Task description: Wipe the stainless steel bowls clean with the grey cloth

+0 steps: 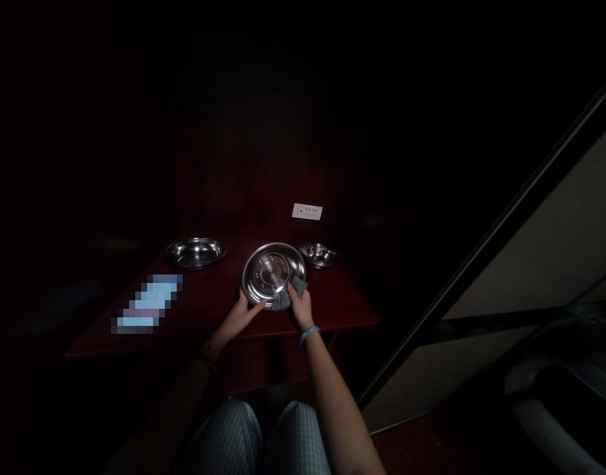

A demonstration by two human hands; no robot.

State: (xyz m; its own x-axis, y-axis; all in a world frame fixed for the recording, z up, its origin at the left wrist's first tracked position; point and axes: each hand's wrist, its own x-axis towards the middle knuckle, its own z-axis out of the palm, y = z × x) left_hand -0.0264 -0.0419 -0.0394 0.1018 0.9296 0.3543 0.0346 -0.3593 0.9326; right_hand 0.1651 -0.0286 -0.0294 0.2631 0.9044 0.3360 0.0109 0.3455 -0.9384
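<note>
A shiny steel plate (269, 269) with a raised rim is held up above the table, tilted toward me. My left hand (244, 310) grips its lower left edge, thumb over the rim. At the lower right edge, my right hand (300, 307) is closed on a grey cloth (282, 301), which it presses against the plate's rim. The fingers behind the plate are hidden. Further left on the table lies a wider steel dish (197, 253). Behind the held plate, to the right, sits a smaller stack of steel bowls or plates (318, 254).
The dark red table (204, 310) has its front edge just beyond my knees. A blurred, bright rectangular object (149, 303) lies on its left side. A white socket panel (307, 211) is on the back wall. A pale panel with a dark frame (540, 244) slants along the right.
</note>
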